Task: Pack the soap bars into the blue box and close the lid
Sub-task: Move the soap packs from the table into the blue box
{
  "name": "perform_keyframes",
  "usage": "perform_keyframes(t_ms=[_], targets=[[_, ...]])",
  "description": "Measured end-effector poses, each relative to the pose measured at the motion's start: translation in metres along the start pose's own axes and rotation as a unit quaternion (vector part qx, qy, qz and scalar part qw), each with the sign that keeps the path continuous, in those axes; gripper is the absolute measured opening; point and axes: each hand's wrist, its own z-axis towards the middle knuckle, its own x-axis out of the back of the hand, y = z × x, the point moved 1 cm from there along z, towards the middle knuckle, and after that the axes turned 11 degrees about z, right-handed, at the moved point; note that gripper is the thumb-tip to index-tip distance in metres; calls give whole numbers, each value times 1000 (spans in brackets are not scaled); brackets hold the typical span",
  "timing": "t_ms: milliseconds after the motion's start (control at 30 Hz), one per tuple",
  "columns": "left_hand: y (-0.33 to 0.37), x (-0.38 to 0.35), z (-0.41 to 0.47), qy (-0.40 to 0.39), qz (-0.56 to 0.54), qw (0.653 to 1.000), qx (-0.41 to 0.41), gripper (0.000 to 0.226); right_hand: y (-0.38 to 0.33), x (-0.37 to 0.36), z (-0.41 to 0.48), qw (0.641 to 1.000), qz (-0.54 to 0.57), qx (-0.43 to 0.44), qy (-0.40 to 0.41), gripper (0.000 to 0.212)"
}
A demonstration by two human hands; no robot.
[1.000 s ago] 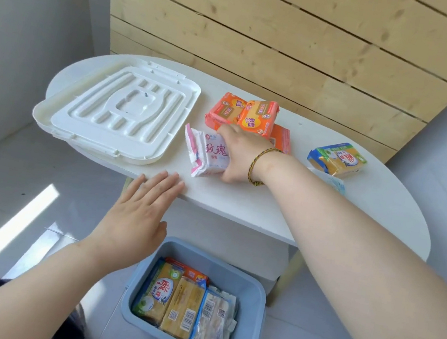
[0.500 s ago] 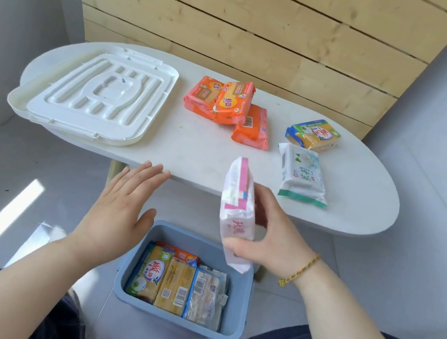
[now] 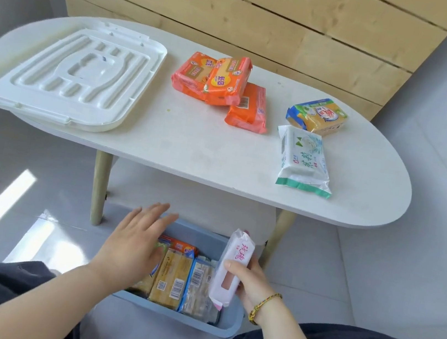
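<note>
A white-and-pink soap pack point(image 3: 232, 269) is held on edge by the right hand point(image 3: 250, 282), thumb on its near face w/ the fingers wrapped behind, lower end dipped into the right end of the blue box point(image 3: 228, 325), which sits on the floor btwn the person's knees. Just left of the grip, packed bars are seen standing side by side in the box: a clear-wrapped bar point(image 3: 198, 292) touching the held pack, then a yellow bar point(image 3: 171, 279) w/ barcodes, then an orange-topped pack point(image 3: 181, 246) behind. Further left, the left hand point(image 3: 132, 248) is laid flat and open, fingers spread over the box's left end, nothing gripped; whether it touches the bars under it can't be told. A beaded bracelet point(image 3: 265, 306) is worn on the right wrist, near side of the grip. Beyond and above the grip, a white oval table point(image 3: 191, 147) is seen. On it, nearest the grip, a white-and-green soap pack point(image 3: 303, 159) lies flat; just past that, a blue-and-yellow soap pack point(image 3: 317, 115). Farther and left, three orange soap packs point(image 3: 221, 82) are piled touching, one partly under the others. Far left of the grip, well apart from the soaps, the white lid point(image 3: 77, 75) lies w/ its ribbed underside up, box not yet closed. A wood-plank wall point(image 3: 240, 12) is seen behind the table.
</note>
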Motion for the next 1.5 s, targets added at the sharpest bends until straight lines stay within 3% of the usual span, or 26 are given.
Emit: perform_keyframes(t_ms=[100, 333, 500, 600, 833, 1100, 1300, 1500], targets=[[-13, -22, 8, -43, -8, 997, 67, 58, 10, -2, 13, 995, -92, -26, 29, 30], [-30, -84, -13, -191, -1, 957, 218, 64, 39, -2, 38, 951, -290, -48, 90, 68], [-37, -106, -17, -226, -10, 945, 235, 65, 55, -7, 51, 893, -412, -80, 164, 70], [-40, -113, -17, -232, 11, 945, 231, 64, 62, -9, 55, 888, -404, -104, 193, 69], [-43, -127, -17, -218, 17, 946, 240, 63, 71, -21, 66, 918, -323, -118, 195, 70], [-51, -128, -16, -95, -201, 933, 283, 60, 70, -103, 94, 919, -364, -54, 140, 76], [-58, -131, -16, -64, -267, 919, 283, 53, 74, -122, 103, 903, -419, -39, 85, 94], [-58, -132, -15, -57, -268, 922, 274, 51, 82, -128, 93, 887, -460, -11, -19, 62]])
